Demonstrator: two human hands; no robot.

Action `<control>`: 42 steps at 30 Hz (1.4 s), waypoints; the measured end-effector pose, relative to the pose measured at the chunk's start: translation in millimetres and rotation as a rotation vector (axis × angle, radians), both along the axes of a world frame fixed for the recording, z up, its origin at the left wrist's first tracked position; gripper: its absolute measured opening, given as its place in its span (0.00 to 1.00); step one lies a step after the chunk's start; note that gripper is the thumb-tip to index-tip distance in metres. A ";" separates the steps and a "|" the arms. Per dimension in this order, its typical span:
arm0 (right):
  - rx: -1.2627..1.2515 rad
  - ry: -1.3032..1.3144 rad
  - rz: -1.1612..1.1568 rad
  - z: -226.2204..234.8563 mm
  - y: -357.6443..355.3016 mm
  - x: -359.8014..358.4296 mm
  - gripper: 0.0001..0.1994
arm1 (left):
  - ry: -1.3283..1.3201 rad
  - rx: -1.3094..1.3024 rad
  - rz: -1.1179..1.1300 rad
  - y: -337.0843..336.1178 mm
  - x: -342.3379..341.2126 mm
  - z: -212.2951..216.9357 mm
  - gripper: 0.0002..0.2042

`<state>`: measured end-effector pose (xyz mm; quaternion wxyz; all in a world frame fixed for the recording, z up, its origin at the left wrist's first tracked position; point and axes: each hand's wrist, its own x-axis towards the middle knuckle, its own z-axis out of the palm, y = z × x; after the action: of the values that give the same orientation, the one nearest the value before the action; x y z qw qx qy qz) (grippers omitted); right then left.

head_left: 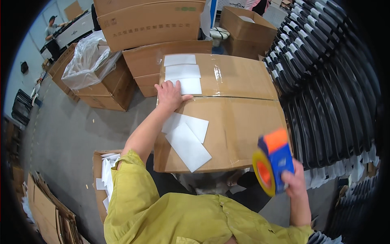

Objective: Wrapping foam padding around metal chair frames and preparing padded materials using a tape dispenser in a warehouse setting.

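A large cardboard carton [243,122] lies before me with a brown taped seam across its top. Three white rectangular sheets [182,72] form a column at its far left. My left hand [170,95] presses its spread fingers on the nearest sheet of that column, thumb out to the right. Two more white sheets [189,146] overlap at an angle close to my left forearm. Off the carton's near right corner, my right hand [293,179] grips a tape dispenser [278,160], blue and orange with a yellow roll, slightly blurred and raised.
Tall stacks of black curved frames [325,101] crowd the right side. Behind the carton stand other cartons [150,24], one holding clear plastic [87,61]. A box of white sheets [101,175] sits by my left elbow. Flattened cardboard [48,211] leans lower left. A person [52,36] stands far left.
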<state>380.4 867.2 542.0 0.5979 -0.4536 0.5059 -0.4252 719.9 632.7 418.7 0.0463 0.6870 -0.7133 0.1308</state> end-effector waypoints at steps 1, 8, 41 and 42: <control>-0.052 -0.075 -0.047 -4.0 -24.6 14.5 0.25 | 0.036 -0.007 0.007 2.1 2.2 0.7 0.31; -0.338 -0.384 0.046 -24.7 -197.7 156.0 0.15 | 0.200 -0.089 0.032 -4.8 11.0 -11.7 0.19; -0.276 -0.249 -0.009 -102.3 -315.6 247.5 0.14 | 0.071 -0.412 -0.266 -77.7 83.5 -17.9 0.05; -0.283 -0.241 -0.010 -103.1 -316.3 247.4 0.15 | 0.036 -0.408 -0.279 -78.9 83.7 -18.6 0.04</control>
<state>627.8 550.9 438.9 0.5823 -0.4764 0.3680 -0.5463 803.6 553.9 400.0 0.2144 0.5606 -0.7591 0.2521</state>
